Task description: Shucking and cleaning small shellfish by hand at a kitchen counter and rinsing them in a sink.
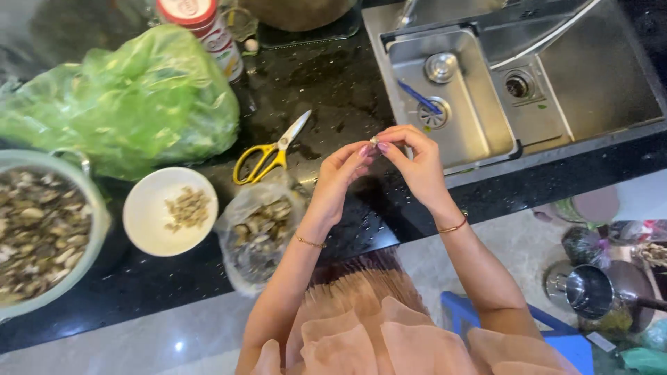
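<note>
Two hands pinch a small shell above a black counter.

At centre frame, the left hand (342, 169) and right hand (414, 156) meet fingertip to fingertip, gripping a small pale shell (374, 140) between them over the counter (333, 90). Just left lie yellow-handled scissors (269, 150); below them sits a clear bag of shells (258, 232), then a white bowl (142, 222) and, at the left edge, a large green basin (97, 208). A green plastic bag (132, 97) fills the upper left; a steel sink (479, 132) the upper right.
</note>
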